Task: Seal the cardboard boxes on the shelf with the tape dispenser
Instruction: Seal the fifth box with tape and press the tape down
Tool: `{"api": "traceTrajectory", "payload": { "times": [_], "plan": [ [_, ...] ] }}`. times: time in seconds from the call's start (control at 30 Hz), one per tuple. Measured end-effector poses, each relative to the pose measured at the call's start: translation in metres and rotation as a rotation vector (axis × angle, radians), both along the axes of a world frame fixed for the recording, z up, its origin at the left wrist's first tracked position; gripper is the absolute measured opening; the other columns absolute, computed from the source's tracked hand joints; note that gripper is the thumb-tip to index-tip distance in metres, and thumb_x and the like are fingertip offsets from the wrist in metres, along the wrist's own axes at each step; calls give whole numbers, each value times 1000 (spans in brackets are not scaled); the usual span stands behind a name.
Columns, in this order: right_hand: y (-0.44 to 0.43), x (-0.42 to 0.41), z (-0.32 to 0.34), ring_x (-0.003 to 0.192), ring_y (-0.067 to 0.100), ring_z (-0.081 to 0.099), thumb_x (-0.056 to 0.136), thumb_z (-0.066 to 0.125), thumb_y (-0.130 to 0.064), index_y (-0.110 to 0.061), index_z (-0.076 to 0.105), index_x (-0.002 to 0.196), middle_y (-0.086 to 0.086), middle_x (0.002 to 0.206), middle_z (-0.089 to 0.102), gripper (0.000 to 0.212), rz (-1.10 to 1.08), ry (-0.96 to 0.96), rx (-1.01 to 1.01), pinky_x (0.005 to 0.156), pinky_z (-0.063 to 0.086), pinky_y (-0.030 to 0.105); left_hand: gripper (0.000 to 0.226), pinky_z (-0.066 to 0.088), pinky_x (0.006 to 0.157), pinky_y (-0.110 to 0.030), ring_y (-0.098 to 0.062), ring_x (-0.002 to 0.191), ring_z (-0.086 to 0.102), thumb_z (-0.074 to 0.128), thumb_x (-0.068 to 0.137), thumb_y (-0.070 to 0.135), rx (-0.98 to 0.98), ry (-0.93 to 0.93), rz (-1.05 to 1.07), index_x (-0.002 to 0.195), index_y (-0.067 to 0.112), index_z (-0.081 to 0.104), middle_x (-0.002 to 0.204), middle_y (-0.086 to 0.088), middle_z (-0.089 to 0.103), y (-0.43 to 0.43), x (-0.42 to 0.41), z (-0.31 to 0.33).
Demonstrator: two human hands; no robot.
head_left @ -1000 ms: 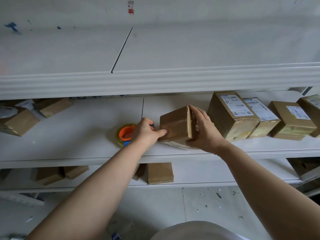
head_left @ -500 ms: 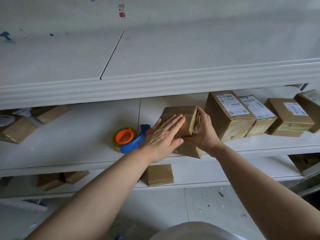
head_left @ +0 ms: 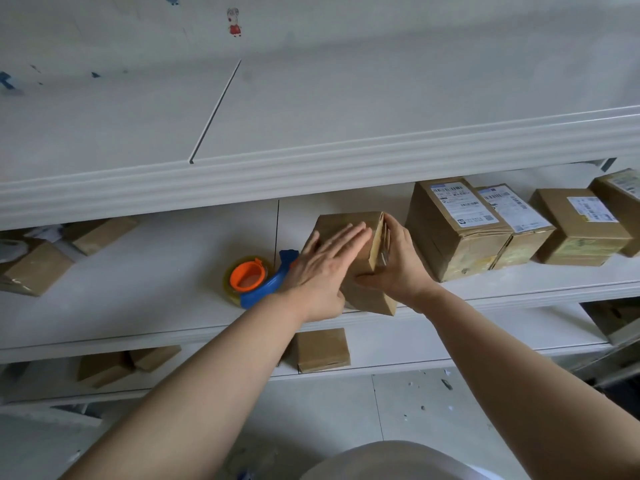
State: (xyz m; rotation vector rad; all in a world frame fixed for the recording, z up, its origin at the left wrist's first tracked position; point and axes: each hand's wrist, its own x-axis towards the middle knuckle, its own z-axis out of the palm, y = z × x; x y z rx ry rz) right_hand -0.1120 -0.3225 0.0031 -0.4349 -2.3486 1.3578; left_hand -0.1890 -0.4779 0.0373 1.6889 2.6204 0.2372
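Observation:
A small brown cardboard box (head_left: 346,223) stands at the front edge of the middle shelf (head_left: 156,289). My left hand (head_left: 322,268) lies flat on its left face, fingers spread and straight. My right hand (head_left: 398,268) grips the box's right side, where the flap edges show. The tape dispenser (head_left: 258,282), blue with an orange core and a roll of clear tape, lies on the shelf just left of my left hand, touching neither hand.
Several labelled sealed boxes (head_left: 457,230) stand in a row to the right on the same shelf. More brown boxes (head_left: 38,268) lie at the far left. The lower shelf holds a flat box (head_left: 322,349) and others. A thick upper shelf (head_left: 311,168) overhangs.
My left hand let go of the dispenser, left it on the shelf, and now presses flat on the box. The box has turned, with my right hand still on it.

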Motion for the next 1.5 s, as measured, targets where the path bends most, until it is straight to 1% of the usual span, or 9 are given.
{"api": "traceTrajectory", "payload": {
  "times": [0.3,0.43,0.53,0.63,0.77,1.0,1.17,1.3,1.5],
  "plan": [
    [7,7,4,125,12,36,54,90,-8,-19,20,149,-3,135,30,118,4,-17,-91,108,36,29,91,24,117,-39,-22,147,14,57,83,8,-94,-344,576,153,17,0,161,-3,5,-32,-41,-12],
    [10,6,24,134,24,25,59,82,-32,-31,7,152,-4,150,22,119,17,-183,408,103,36,50,56,30,102,-13,-11,133,39,48,94,5,452,-588,531,146,21,36,151,1,37,-25,-33,-2],
    [-1,-11,30,142,23,15,64,76,-30,-28,5,153,-3,156,15,114,144,-256,707,108,24,61,45,42,83,-8,-5,116,49,52,96,39,596,-945,551,137,21,50,137,4,51,-3,-17,4],
    [-3,-13,16,147,20,11,65,83,-35,-23,12,153,0,161,5,114,293,-234,489,115,22,50,66,39,105,-35,-12,122,46,46,85,67,327,-989,675,138,27,42,138,10,45,3,-3,-19],
    [20,19,-5,148,19,-3,60,86,-45,-22,7,154,1,161,1,125,25,-299,362,119,10,51,65,22,114,-41,-27,143,24,36,99,49,271,-997,842,153,22,13,158,-3,20,6,5,-42],
    [44,40,-26,105,35,59,90,62,-15,-22,-6,153,18,132,54,93,-12,-438,151,84,47,36,59,44,100,-42,-30,127,44,43,98,46,299,-948,874,149,42,15,155,-2,27,15,-3,-36],
    [59,43,-17,112,17,53,77,49,23,-19,24,147,-2,122,55,86,-82,-116,-742,73,45,25,70,41,85,-29,-18,107,48,53,84,-14,639,-1042,860,142,19,33,139,-11,47,13,-10,-36],
    [60,41,-16,96,15,54,53,58,-10,-22,41,137,-4,103,52,87,-90,-190,-766,77,45,31,53,38,84,-29,-19,106,44,56,83,-5,608,-1095,970,132,8,41,130,-9,48,12,0,-42],
    [58,42,-34,120,24,51,87,59,-52,-27,27,146,5,134,51,71,-86,-499,-585,87,49,42,50,35,91,-33,-24,111,46,49,95,42,432,-982,1008,137,20,35,127,-3,45,19,0,-52]
  ]
}}
